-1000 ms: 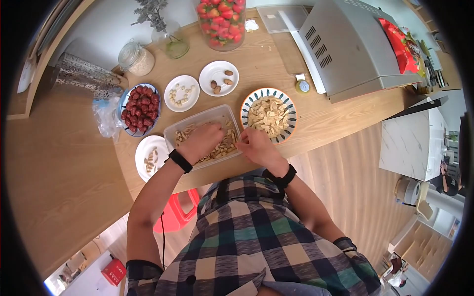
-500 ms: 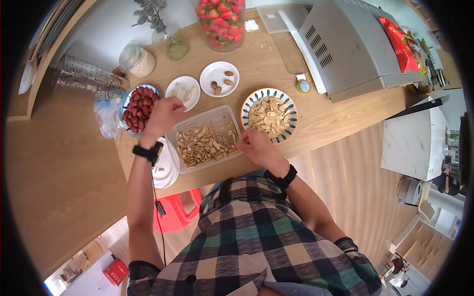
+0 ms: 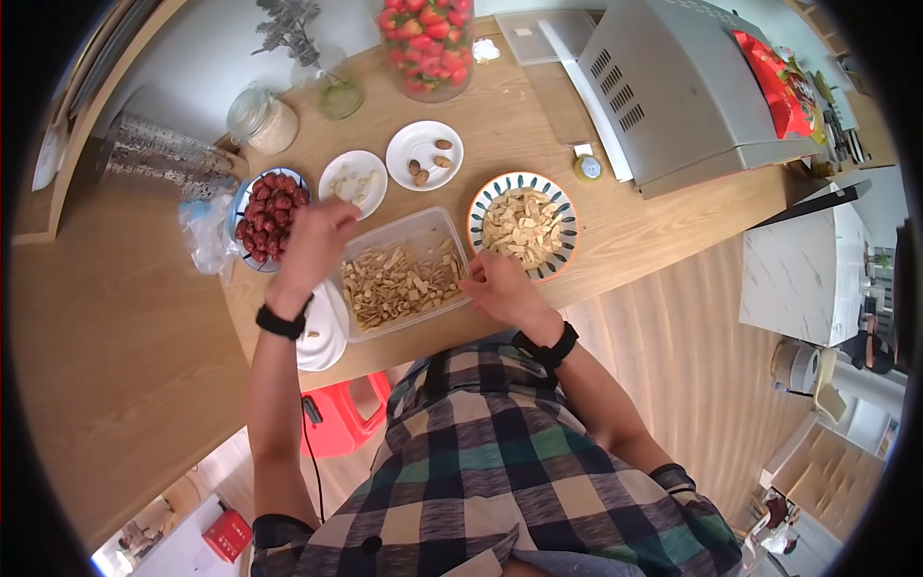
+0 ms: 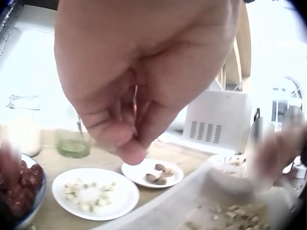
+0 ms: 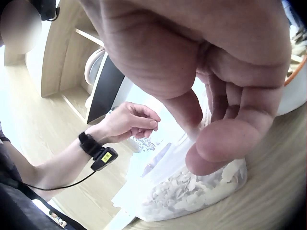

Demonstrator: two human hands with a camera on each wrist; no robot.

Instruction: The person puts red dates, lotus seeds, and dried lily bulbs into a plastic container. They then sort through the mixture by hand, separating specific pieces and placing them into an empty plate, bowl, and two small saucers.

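Observation:
My left hand (image 3: pixel 317 240) hovers at the left rim of a clear plastic container (image 3: pixel 413 229) that holds pale dried slices (image 3: pixel 399 284). In the left wrist view, its thumb and fingertips (image 4: pixel 130 152) come together; I cannot tell whether something small is between them. Beyond them sits a white plate (image 4: pixel 92 194) with small pale pieces in a loose ring. At the container's right corner, my right hand (image 3: pixel 502 287) grips the rim between thumb and fingers. Beside that hand stands a patterned bowl (image 3: pixel 569 207) of larger pale slices (image 3: pixel 524 229).
Red dates (image 3: pixel 269 216) fill a blue-rimmed dish at left. A white plate (image 3: pixel 327 346) lies partly under my left forearm. Behind are a plate (image 3: pixel 413 144) with several brown nuts, an oat jar (image 3: pixel 261 120), a vase (image 3: pixel 338 96) and a strawberry-filled jar (image 3: pixel 428 48). A grey appliance (image 3: pixel 663 106) stands right.
My left hand has left the slices in the container, swung up and left toward the plate of pale pieces, then drawn back slightly. The right hand has stayed at the container's corner.

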